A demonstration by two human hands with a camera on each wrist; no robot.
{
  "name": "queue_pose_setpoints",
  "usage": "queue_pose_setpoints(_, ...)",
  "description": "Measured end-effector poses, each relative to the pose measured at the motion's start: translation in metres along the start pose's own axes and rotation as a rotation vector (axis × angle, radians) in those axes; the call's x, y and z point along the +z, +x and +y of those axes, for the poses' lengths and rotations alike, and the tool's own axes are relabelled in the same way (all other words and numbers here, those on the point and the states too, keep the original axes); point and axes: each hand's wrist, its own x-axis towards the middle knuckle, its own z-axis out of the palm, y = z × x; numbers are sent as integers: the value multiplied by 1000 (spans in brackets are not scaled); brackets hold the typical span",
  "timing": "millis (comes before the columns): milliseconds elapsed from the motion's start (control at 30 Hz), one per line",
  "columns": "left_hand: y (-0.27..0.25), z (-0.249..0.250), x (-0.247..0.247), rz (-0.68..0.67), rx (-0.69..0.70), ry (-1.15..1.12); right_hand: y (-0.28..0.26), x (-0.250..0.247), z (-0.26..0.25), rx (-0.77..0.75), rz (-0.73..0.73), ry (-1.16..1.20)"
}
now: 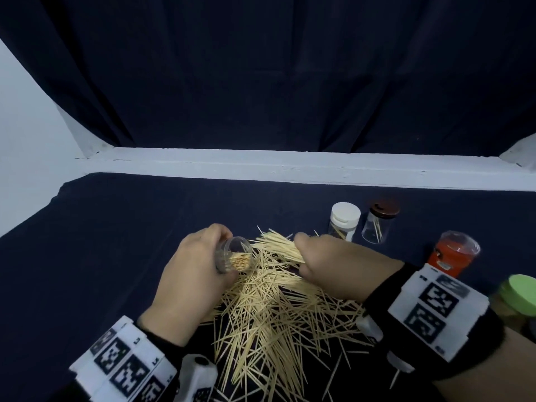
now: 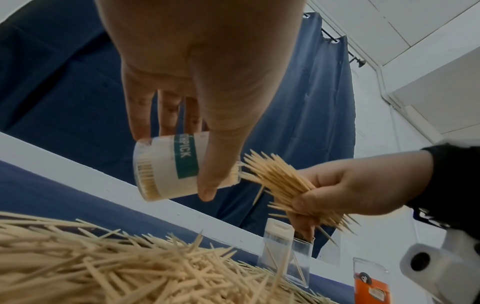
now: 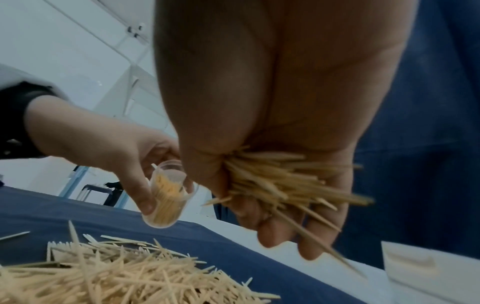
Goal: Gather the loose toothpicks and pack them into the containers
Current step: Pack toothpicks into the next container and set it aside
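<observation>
Toothpicks [image 1: 272, 314] lie in a loose, criss-crossed heap on the dark blue cloth [image 1: 116, 242] at the near middle of the table. Above the heap's far edge the right hand [image 1: 333, 265] has its fingers curled tight around a thick bundle of toothpicks [image 1: 278, 246], whose tips point left toward the mouth of a clear plastic toothpick jar [image 1: 233, 255]. The left hand [image 1: 191, 271] grips that jar, thumb on one side and fingers on the other, tilted with its open mouth toward the bundle; it is already partly filled. In the left wrist view the bundle's tips sit right at the jar's rim, possibly just inside, though the angle leaves that uncertain. Farther right stand a white-capped jar [image 1: 344, 220], a brown-lidded clear jar [image 1: 379, 223] holding a few picks, an orange-labelled container [image 1: 451, 253], and a green-lidded jar [image 1: 519, 297] at the frame's edge. Marker-patterned bands [image 1: 432, 309] wrap both wrists.
</observation>
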Motion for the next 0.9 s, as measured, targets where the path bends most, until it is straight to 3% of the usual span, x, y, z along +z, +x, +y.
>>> queue_pose_setpoints(167,0,6,2,-17,23,14,-2,1,-15,-197,140,-231)
queue_pose_setpoints(400,-1,8,4,-6,49,22,0,12,-22,-256,188,-363)
queue_pose_setpoints(700,-1,10,-1,-19,0,85,-9,1,-24,-235,179,-351)
queue_pose_setpoints(900,-3,12,1,-18,57,24,-3,7,-19,-214,164,-336)
